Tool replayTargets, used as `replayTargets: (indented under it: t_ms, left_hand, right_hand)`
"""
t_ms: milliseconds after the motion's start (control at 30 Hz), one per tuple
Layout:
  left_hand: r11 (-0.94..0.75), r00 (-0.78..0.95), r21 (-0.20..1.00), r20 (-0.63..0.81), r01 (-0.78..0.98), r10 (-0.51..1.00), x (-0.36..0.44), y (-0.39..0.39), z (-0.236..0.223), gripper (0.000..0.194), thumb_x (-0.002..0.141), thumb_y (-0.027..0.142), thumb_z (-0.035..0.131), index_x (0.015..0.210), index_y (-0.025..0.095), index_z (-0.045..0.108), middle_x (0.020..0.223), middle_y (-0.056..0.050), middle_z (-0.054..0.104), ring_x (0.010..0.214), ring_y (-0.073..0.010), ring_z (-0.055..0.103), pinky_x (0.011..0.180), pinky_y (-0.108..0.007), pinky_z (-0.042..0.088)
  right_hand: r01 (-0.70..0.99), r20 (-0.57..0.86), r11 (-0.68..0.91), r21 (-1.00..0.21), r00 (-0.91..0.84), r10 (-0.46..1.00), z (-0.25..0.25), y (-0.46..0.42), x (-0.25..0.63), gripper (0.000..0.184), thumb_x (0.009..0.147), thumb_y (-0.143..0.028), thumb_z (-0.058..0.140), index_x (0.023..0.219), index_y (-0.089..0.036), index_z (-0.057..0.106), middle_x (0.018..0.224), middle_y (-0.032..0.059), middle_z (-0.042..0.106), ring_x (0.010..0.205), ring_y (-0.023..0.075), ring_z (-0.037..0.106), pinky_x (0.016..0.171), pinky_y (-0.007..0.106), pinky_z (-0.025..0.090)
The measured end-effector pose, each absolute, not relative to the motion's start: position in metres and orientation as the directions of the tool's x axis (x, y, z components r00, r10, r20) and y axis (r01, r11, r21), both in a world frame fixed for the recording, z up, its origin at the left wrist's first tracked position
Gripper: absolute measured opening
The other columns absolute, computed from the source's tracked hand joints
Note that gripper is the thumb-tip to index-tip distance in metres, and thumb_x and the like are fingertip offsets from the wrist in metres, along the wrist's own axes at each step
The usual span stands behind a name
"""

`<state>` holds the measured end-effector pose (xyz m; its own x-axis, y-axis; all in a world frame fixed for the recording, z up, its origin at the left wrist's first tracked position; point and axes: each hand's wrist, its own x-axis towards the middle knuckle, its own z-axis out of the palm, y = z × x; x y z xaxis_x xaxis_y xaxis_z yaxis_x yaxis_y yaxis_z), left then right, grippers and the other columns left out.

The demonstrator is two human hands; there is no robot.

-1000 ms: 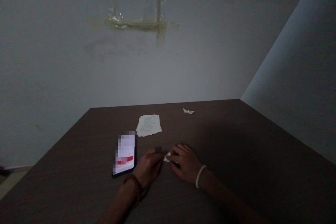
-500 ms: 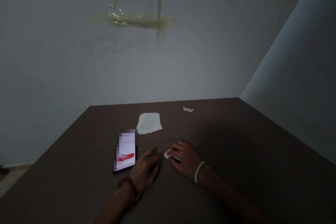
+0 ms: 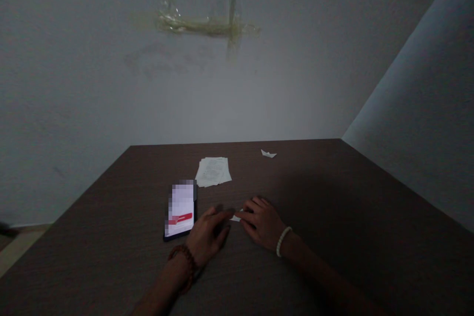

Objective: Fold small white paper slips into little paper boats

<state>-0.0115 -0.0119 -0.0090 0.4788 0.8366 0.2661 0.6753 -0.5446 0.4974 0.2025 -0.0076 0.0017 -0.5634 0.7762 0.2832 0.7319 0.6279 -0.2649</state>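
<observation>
A small piece of folded white paper (image 3: 236,217) lies on the dark table, between my two hands and partly covered by their fingers. My left hand (image 3: 207,234), with a brown beaded bracelet at the wrist, reaches its index fingertip onto the paper's left end, thumb curled below. From the other side, my right hand (image 3: 262,222), wearing a pale beaded bracelet, pinches the paper's right part under bent fingers. How the paper is folded is too small to make out.
Left of my hands lies a tablet or large phone (image 3: 181,209) with its screen lit. Behind it is a stack of printed paper sheets (image 3: 214,172). A small folded paper boat (image 3: 268,154) sits near the table's (image 3: 303,168) back edge, against the wall (image 3: 237,103).
My left index finger has stretched farther onto the paper, and less of the paper shows under my right hand. The whole view has shifted slightly.
</observation>
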Motion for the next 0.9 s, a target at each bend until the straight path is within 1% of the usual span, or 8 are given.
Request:
replayTargets:
  t_ms: [133,233,300,367,467,633,800,900]
  left_hand:
    - [-0.553,0.472,0.495,0.291,0.67,0.832,-0.012,-0.012,-0.011,0.033,0.083,0.018,0.052,0.115,0.02,0.06,0.101,-0.008,0.059,0.1,-0.0223,0.058,0.084,-0.037,0.052]
    - [-0.579,0.476,0.459,0.33,0.674,0.815,-0.013,-0.012,-0.013,0.033,0.084,0.018,0.052,0.116,0.02,0.06,0.103,-0.008,0.06,0.1,-0.0217,0.058,0.085,-0.035,0.052]
    - [-0.616,0.503,0.406,0.357,0.675,0.787,-0.013,-0.013,-0.012,0.032,0.085,0.017,0.05,0.116,0.019,0.059,0.104,-0.008,0.062,0.1,-0.0218,0.057,0.086,-0.036,0.051]
    - [-0.657,0.542,0.325,0.381,0.68,0.749,-0.012,-0.014,-0.009,0.031,0.086,0.016,0.047,0.115,0.018,0.059,0.104,-0.009,0.064,0.098,-0.0228,0.056,0.086,-0.038,0.05]
    - [-0.686,0.584,0.21,0.388,0.697,0.713,-0.011,-0.017,-0.004,0.028,0.087,0.016,0.045,0.11,0.016,0.061,0.11,-0.011,0.062,0.097,-0.025,0.053,0.084,-0.042,0.048]
    - [-0.692,0.622,0.127,0.347,0.71,0.702,-0.011,-0.019,-0.001,0.027,0.086,0.016,0.046,0.107,0.019,0.064,0.116,-0.011,0.057,0.099,-0.0263,0.049,0.082,-0.042,0.046]
    - [-0.71,0.659,0.068,0.319,0.7,0.681,-0.012,-0.02,0.004,0.03,0.084,0.016,0.047,0.109,0.019,0.062,0.116,-0.011,0.056,0.1,-0.0267,0.046,0.082,-0.042,0.043]
    - [-0.706,0.667,0.052,0.288,0.706,0.687,-0.012,-0.02,0.008,0.03,0.083,0.015,0.048,0.11,0.019,0.062,0.117,-0.011,0.055,0.099,-0.027,0.046,0.082,-0.042,0.042]
  right_hand:
    - [0.727,0.285,0.637,-0.256,-0.573,0.768,0.004,-0.008,0.203,0.027,0.09,-0.024,0.053,0.115,-0.028,0.062,0.097,0.0047,0.056,0.092,0.0198,0.044,0.078,0.033,0.033]
    - [0.731,0.285,0.632,-0.258,-0.568,0.772,0.005,-0.009,0.202,0.025,0.09,-0.025,0.053,0.112,-0.027,0.063,0.096,0.0043,0.056,0.092,0.0193,0.044,0.078,0.033,0.032]
    - [0.732,0.286,0.63,-0.26,-0.565,0.774,0.004,-0.009,0.202,0.023,0.09,-0.025,0.053,0.111,-0.027,0.064,0.095,0.004,0.056,0.092,0.0191,0.044,0.078,0.033,0.032]
    - [0.731,0.291,0.631,-0.261,-0.563,0.773,0.004,-0.009,0.202,0.023,0.09,-0.024,0.053,0.11,-0.027,0.064,0.095,0.0038,0.056,0.092,0.019,0.044,0.078,0.033,0.032]
    - [0.729,0.296,0.634,-0.258,-0.565,0.77,0.003,-0.008,0.203,0.024,0.09,-0.024,0.053,0.111,-0.028,0.064,0.095,0.0034,0.056,0.091,0.0189,0.044,0.077,0.033,0.032]
    - [0.725,0.305,0.639,-0.258,-0.566,0.766,0.002,-0.008,0.204,0.024,0.088,-0.024,0.056,0.11,-0.029,0.065,0.093,0.0029,0.057,0.09,0.0186,0.045,0.077,0.033,0.032]
    - [0.724,0.33,0.605,-0.331,-0.512,0.793,-0.002,-0.004,0.201,0.019,0.087,-0.024,0.058,0.102,-0.028,0.069,0.09,0.002,0.059,0.087,0.0173,0.048,0.077,0.031,0.035]
    - [0.729,0.342,0.556,-0.4,-0.444,0.828,-0.004,0.002,0.195,0.012,0.086,-0.026,0.06,0.086,-0.023,0.072,0.082,0.0025,0.061,0.082,0.0163,0.051,0.076,0.03,0.037]
